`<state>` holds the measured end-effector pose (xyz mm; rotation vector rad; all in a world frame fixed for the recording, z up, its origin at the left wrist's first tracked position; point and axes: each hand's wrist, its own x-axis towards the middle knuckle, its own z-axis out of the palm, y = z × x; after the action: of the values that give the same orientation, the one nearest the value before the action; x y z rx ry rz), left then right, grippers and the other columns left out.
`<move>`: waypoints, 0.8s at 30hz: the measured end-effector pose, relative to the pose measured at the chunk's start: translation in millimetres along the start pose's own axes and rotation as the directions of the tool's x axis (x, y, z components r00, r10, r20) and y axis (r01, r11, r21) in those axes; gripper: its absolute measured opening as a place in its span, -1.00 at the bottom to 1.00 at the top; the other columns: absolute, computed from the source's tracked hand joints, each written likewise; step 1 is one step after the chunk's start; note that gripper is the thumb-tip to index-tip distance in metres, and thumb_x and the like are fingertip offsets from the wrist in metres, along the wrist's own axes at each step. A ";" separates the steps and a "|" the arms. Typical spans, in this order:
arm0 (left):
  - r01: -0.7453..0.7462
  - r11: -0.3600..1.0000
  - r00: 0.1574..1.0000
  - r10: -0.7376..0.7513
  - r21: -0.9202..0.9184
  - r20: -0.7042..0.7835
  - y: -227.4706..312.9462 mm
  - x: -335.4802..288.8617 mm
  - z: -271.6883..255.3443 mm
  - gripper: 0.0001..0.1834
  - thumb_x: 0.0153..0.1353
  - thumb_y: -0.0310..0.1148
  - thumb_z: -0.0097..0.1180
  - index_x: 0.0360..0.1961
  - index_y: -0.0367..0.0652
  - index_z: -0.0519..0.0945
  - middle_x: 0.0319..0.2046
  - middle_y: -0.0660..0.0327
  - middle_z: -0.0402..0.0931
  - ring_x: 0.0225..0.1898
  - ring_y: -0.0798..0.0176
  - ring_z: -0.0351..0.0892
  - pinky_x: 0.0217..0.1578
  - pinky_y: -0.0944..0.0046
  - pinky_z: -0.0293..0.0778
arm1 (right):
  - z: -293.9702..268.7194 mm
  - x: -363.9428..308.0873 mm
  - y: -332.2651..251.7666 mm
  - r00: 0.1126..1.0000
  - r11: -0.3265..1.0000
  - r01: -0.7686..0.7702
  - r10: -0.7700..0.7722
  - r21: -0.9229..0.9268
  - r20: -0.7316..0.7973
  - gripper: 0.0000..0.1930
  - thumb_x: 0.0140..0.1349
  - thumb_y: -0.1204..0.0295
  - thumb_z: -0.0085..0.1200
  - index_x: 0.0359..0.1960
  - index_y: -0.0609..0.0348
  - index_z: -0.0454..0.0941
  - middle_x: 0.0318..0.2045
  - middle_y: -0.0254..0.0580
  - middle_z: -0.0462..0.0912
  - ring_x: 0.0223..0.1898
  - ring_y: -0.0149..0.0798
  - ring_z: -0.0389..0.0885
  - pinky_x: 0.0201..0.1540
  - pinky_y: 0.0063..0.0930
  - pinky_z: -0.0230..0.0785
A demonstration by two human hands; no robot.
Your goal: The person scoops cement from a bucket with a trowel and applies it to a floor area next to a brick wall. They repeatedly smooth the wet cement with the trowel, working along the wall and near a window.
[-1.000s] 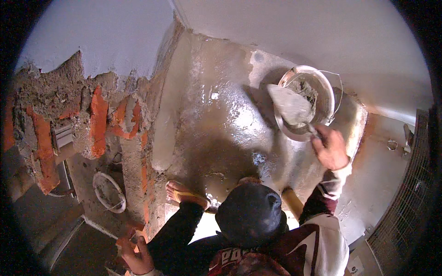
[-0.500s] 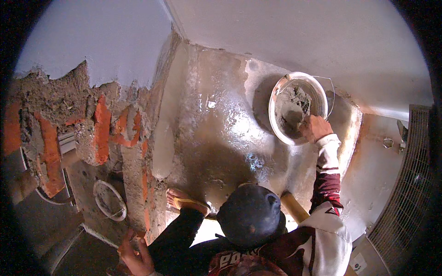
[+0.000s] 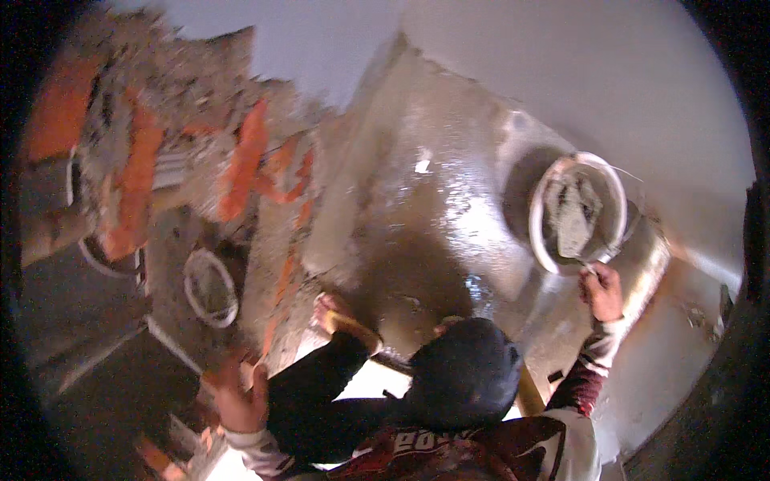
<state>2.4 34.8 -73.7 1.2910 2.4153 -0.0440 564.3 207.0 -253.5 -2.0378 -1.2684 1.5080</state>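
Observation:
My right hand (image 3: 603, 293) is closed round the handle of a trowel, at the near rim of a round white bucket (image 3: 539, 232). The trowel's blade (image 3: 573, 231) lies inside the bucket's outline, with grey wet mortar (image 3: 579, 200) on and around it. Motion smear hides exactly where blade and mortar part. At the lower left, my left hand (image 3: 241, 398) is raised beside the broken wall edge, its fingers apart and blurred. Nothing shows in it.
A wet, shiny floor (image 3: 417, 224) stretches between the white walls. On the left stands a broken wall with exposed orange bricks (image 3: 245, 164). Beyond it sits another round pale-rimmed container (image 3: 211, 289). My sandalled foot (image 3: 341, 321) and dark-clad leg are near the middle.
The view has swung, shifting the scene rightward. My right hand has drawn back from inside the bucket to its near rim, bringing the trowel into sight. My left hand has come further into view.

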 end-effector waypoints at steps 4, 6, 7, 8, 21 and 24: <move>-0.016 1.000 0.999 0.016 -0.004 -0.046 7.9 -3.0 -2.2 -0.65 0.22 -0.33 0.23 0.01 -0.22 0.58 -0.17 0.01 0.63 -0.06 -0.07 0.58 0.19 0.04 0.20 | 45.8 -6.4 -48.7 0.982 0.987 0.160 -0.158 -0.016 0.105 -0.74 0.35 0.42 -0.02 -0.03 0.32 0.53 -0.43 -0.32 0.56 -0.45 -0.47 0.46 -0.40 -0.55 0.33; -0.021 0.999 0.996 0.019 -0.024 -0.091 11.1 -5.8 -1.5 -0.65 0.21 -0.34 0.23 -0.01 -0.24 0.58 -0.17 -0.01 0.63 -0.03 -0.10 0.57 0.17 0.03 0.24 | 88.5 7.5 -29.9 0.987 0.991 0.131 -0.132 0.015 0.093 -0.59 0.25 0.50 -0.04 0.15 0.33 0.47 -0.22 -0.08 0.66 -0.29 -0.24 0.61 -0.18 -0.39 0.48; -0.049 0.993 0.997 0.056 0.111 -0.061 10.0 -6.6 -6.2 -0.66 0.20 -0.34 0.24 -0.03 -0.25 0.59 -0.17 -0.04 0.63 0.01 -0.13 0.55 0.13 0.03 0.31 | 117.8 15.6 -41.9 0.968 0.981 0.191 -0.188 -0.003 0.163 -0.58 0.21 0.52 -0.03 0.13 0.32 0.48 -0.20 0.01 0.66 -0.25 -0.12 0.63 -0.14 -0.33 0.48; -0.041 0.995 0.996 0.049 0.094 -0.077 10.4 -10.6 -4.8 -0.66 0.19 -0.34 0.24 -0.03 -0.25 0.59 -0.17 -0.05 0.63 0.00 -0.13 0.56 0.13 0.02 0.32 | 149.6 24.3 -51.6 0.939 0.966 0.258 -0.248 -0.013 0.238 -0.58 0.16 0.53 -0.03 0.10 0.31 0.50 -0.17 0.11 0.66 -0.21 0.00 0.65 -0.10 -0.26 0.48; 0.105 0.987 0.975 -0.126 -0.119 -0.183 -10.4 -34.1 9.8 -0.61 0.19 -0.35 0.23 0.00 -0.33 0.57 -0.18 -0.11 0.64 -0.11 -0.13 0.66 -0.05 0.04 0.52 | 342.7 60.5 -44.0 0.823 0.807 0.551 -0.483 -0.213 0.299 -0.69 0.30 0.31 0.03 -0.05 0.29 0.48 -0.28 0.29 0.61 -0.25 0.31 0.60 -0.21 0.08 0.43; 0.115 0.988 0.975 -0.133 -0.103 -0.180 -4.9 -33.1 7.3 -0.62 0.19 -0.37 0.22 0.01 -0.33 0.56 -0.16 -0.12 0.64 -0.10 -0.12 0.65 -0.04 0.05 0.51 | 355.6 92.1 -18.5 0.808 0.772 0.584 -0.524 -0.252 0.270 -0.66 0.32 0.21 0.03 -0.08 0.26 0.49 -0.32 0.27 0.61 -0.30 0.31 0.60 -0.27 0.11 0.40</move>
<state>17.2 4.3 -69.3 1.1475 2.6202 0.1587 247.2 202.0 -439.7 -1.4752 -2.0911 1.2715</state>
